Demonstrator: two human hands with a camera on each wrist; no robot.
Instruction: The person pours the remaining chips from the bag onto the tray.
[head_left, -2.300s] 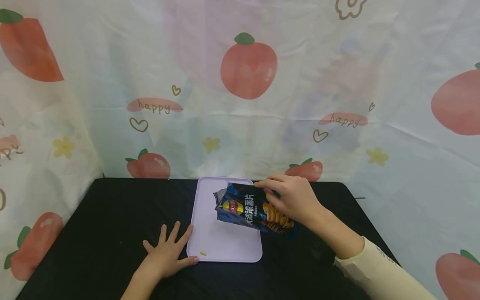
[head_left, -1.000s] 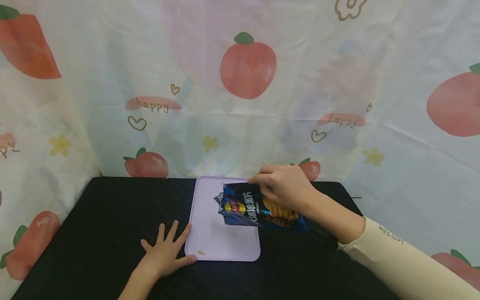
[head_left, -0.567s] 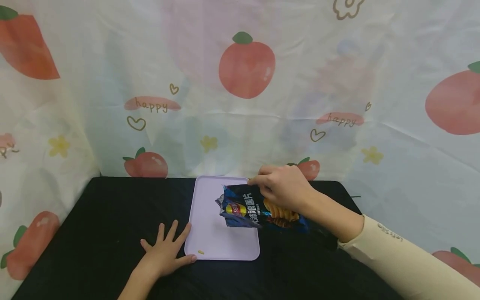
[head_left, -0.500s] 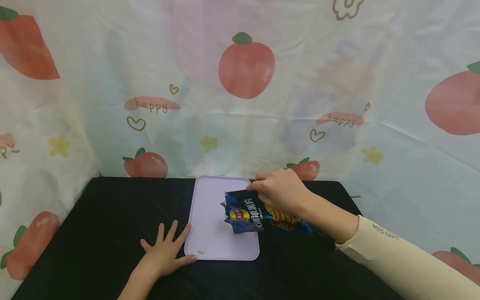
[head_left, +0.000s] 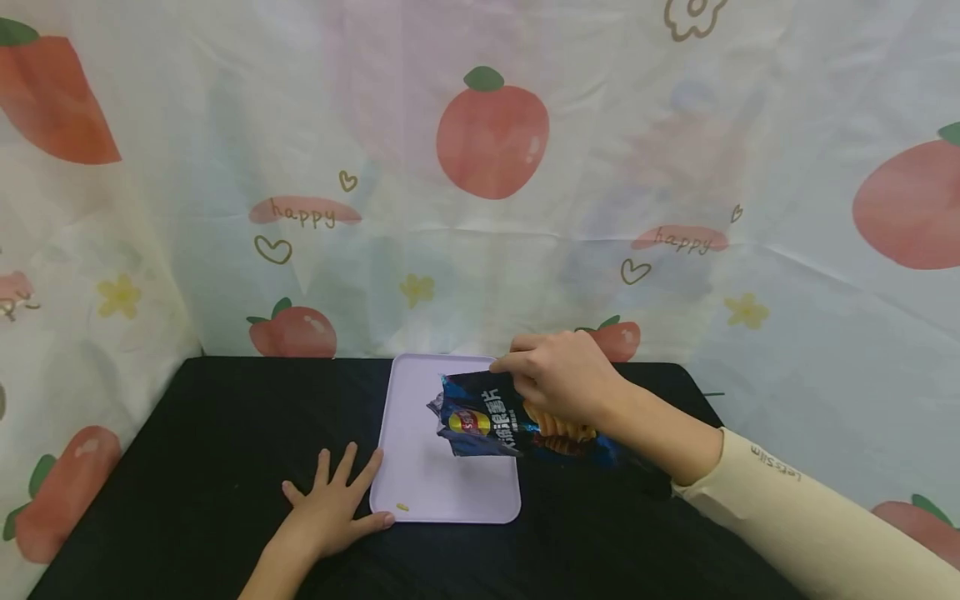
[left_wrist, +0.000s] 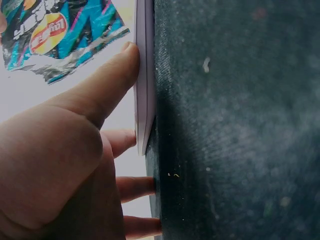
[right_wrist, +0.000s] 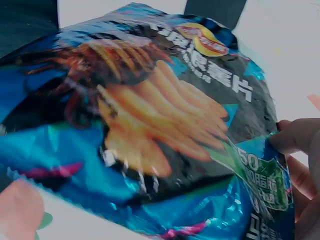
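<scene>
A blue-and-black potato chip bag [head_left: 480, 421] lies on its side in the air over the right part of a pale purple tray [head_left: 450, 492]. Its torn mouth points left. My right hand [head_left: 572, 377] pinches the bag's far edge from above; in the right wrist view the thumb and curled fingers [right_wrist: 300, 137] hold that edge of the bag [right_wrist: 165, 110]. With its fingers spread, my left hand [head_left: 327, 512] rests on the black cloth and touches the tray's left rim. A small yellow chip piece [head_left: 402, 507] sits in the tray's near-left corner. What the bag contains is hidden.
A black cloth [head_left: 247, 433] covers the table. Behind and to both sides hangs a pale curtain [head_left: 405, 167] printed with fruit and hearts. Tiny pale specks [left_wrist: 173, 175] show on the cloth beside the tray in the left wrist view.
Half a second ago the bag's mouth dipped lower and further right; now the right hand has lifted it and shifted it slightly left. The left hand and the chip piece stay in place.
</scene>
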